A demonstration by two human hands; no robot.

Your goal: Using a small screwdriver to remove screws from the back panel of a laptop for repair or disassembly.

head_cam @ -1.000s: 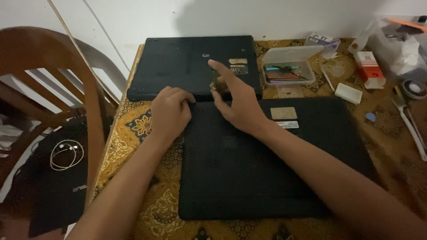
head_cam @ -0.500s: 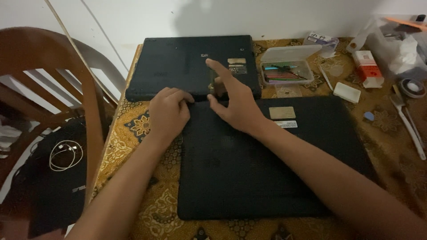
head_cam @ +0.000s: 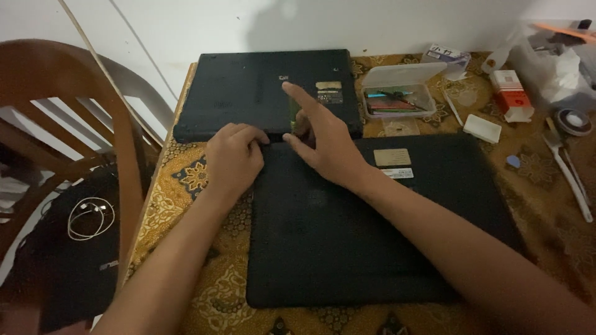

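1. Head view, my left hand [head_cam: 233,155]: it rests knuckles up on the patterned yellow tablecloth [head_cam: 186,192], just at the front edge of the far black laptop [head_cam: 261,87], which lies upside down. The fingers are curled under and press against that edge; I cannot tell whether they pinch anything.
2. Head view, my right hand [head_cam: 326,142]: it lies across the seam between the far laptop and the near black laptop [head_cam: 360,229], which also lies bottom up and closer to me. The index finger stretches forward, flat over the far laptop's base; the thumb points left toward my left hand. The remaining fingers are bent around a small greenish part [head_cam: 293,118] at the far laptop's front edge, so the hand seems closed on it, though most of the part is hidden.
3. Where the work sits: the greenish part is just right of my left fingertips and under my right palm, between the two hands, which nearly touch.
4. Surroundings, same view: a clear plastic box [head_cam: 397,93] with small tools stands right of the far laptop, near my right index finger but apart from it. A red and white carton [head_cam: 512,93] and a white-handled tool [head_cam: 568,170] lie further right. A wooden chair [head_cam: 81,124] stands on the left of the table.
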